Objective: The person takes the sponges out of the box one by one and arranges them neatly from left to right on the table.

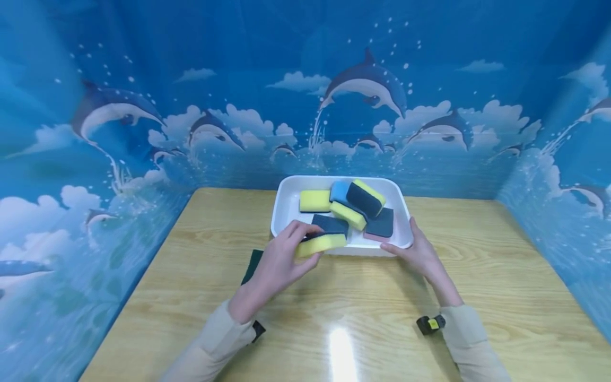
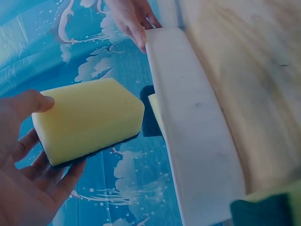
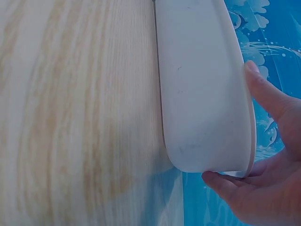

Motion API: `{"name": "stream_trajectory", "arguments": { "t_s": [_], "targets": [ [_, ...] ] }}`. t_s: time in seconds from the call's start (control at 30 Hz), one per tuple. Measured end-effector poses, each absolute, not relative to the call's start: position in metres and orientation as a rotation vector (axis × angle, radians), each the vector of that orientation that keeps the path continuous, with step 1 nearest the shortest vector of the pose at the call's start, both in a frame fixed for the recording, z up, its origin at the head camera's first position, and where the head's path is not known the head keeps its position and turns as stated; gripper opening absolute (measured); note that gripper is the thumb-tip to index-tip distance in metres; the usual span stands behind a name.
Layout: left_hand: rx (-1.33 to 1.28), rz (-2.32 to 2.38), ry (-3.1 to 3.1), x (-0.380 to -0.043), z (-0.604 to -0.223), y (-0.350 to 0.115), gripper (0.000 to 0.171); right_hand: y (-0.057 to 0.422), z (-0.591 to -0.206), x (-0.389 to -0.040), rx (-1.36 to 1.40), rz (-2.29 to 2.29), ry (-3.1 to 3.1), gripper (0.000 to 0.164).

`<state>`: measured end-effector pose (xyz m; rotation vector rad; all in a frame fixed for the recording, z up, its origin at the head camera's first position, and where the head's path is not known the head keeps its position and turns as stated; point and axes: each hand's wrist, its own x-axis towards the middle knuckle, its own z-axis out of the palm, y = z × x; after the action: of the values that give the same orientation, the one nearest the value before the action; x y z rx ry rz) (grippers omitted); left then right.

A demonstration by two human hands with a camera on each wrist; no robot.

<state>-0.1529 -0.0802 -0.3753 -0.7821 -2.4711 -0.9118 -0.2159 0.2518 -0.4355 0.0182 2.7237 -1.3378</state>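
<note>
My left hand (image 1: pixel 280 261) pinches a yellow sponge (image 1: pixel 323 244) with a dark scouring pad, raised over the front edge of the white tray (image 1: pixel 288 208). In the left wrist view the thumb lies on the sponge's yellow foam (image 2: pixel 94 117) and the fingers are on its dark side. My right hand (image 1: pixel 422 253) grips the tray's front right corner; the right wrist view shows its thumb at the rim. Inside the tray lie several more sponges: a yellow one (image 1: pixel 315 201), a blue one (image 1: pixel 339 191), and a pink one (image 1: pixel 379 224) with its dark pad up.
A dark green item (image 1: pixel 253 264) lies on the wooden table (image 1: pixel 372 307), partly covered by my left forearm. The left wrist view shows a yellow and dark green sponge (image 2: pixel 263 212) there. A blue dolphin-print curtain (image 1: pixel 267 63) encloses the table's back and sides.
</note>
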Motion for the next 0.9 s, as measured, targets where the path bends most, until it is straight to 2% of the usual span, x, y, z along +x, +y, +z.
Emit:
{"name": "stream_trajectory", "arguments": {
  "t_s": [0.4, 0.67, 0.9],
  "targets": [
    [-0.956, -0.806, -2.528, -0.128, -0.404, -0.103, 0.047, 0.251, -0.436, -0.217, 0.026, -1.343, 2.722, 0.126],
    [-0.981, -0.671, -2.617, -0.130, -0.427, -0.105, 0.047, 0.250, -0.434, -0.215, 0.047, -1.339, 2.708, 0.125],
    [-0.996, -0.482, -2.808, -0.131, -0.431, -0.102, 0.050, 0.251, -0.436, -0.215, 0.061, -1.325, 2.712, 0.126]
  ]
}}
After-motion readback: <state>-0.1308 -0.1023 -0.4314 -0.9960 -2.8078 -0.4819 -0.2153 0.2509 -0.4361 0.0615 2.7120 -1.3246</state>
